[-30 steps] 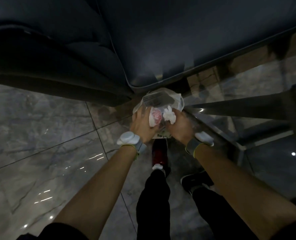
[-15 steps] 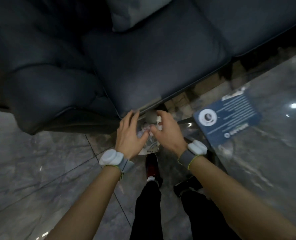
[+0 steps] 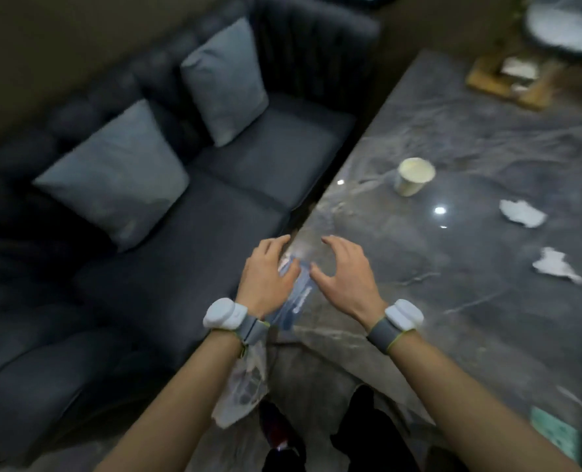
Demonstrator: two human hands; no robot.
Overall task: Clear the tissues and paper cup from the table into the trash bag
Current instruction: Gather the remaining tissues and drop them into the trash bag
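Observation:
A cream paper cup [image 3: 413,178] stands upright on the dark marble table [image 3: 453,301]. Two crumpled white tissues [image 3: 521,212] [image 3: 555,265] lie further right, near the table's right edge. My left hand [image 3: 265,270] hovers at the table's near-left corner with its fingers curled. The clear plastic trash bag [image 3: 241,386] hangs down beneath that wrist, and its top is hidden by the hand. My right hand [image 3: 344,274] is over the table beside it, fingers spread, holding nothing. Both hands are well short of the cup.
A dark sofa [image 3: 214,216] with two grey cushions [image 3: 115,172] runs along the table's left side. A blue card [image 3: 296,301] lies between my hands. A wooden tray [image 3: 517,76] sits at the far end, and a green card [image 3: 555,434] at the near right.
My view has swung up from the floor and the bag to the tabletop. My right hand has let go of the bag and opened, and both hands have risen to the table's corner.

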